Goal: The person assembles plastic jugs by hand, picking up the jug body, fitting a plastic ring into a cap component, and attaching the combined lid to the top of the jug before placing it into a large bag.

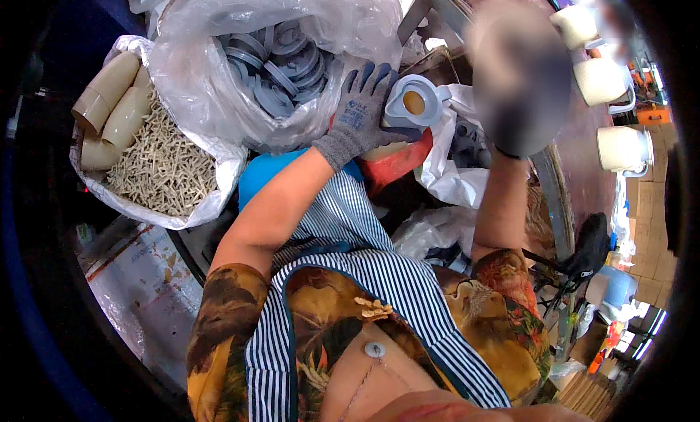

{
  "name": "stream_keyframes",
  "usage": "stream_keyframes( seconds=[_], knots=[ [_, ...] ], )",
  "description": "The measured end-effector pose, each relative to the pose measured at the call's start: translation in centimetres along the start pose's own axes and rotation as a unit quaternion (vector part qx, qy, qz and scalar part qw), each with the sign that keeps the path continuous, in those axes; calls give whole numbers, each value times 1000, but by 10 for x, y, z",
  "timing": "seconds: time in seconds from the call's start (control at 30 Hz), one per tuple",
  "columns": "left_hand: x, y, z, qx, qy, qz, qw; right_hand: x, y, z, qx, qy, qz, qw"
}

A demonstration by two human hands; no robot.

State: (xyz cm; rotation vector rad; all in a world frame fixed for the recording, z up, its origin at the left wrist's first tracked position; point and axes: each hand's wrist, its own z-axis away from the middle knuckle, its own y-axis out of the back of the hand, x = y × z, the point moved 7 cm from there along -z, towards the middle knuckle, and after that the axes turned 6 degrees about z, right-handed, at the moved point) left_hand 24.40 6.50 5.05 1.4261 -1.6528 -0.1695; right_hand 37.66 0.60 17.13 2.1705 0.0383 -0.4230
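Observation:
My left hand (359, 112), in a grey knitted glove with dark blue fingers, grips a light grey plastic jug collar (436, 101). This part has a round rim, a side lug and an opening with a yellowish tan middle. My thumb is under it and the other fingers lie along its far left side. Just below the hand is a red curved piece (399, 167), partly covered. Raised to the right of the collar is my right hand (510, 134), dark-gloved and mostly lost in a large blur; its fingers and anything in them cannot be made out.
A clear plastic-lined sack of grey ring-shaped parts (281, 68) stands ahead. At left, a white sack (232, 159) holds small beige pegs (164, 167) and cream cylinders (106, 94). Several cream jugs (616, 149) line the brown table (589, 181) at right. A white bag (456, 185) sits between.

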Motion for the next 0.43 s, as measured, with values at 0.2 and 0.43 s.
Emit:
stream_keyframes(
  seconds=[0.2, 0.43],
  knots=[
    [8, 14, 1, -23, -10, -90, 996, 21, 32, 20, 59, -133, -250, 957],
    [85, 14, -75, -70, 45, -142, 986, 151, -42, 179, 52, -143, -85, 985]
  ],
)
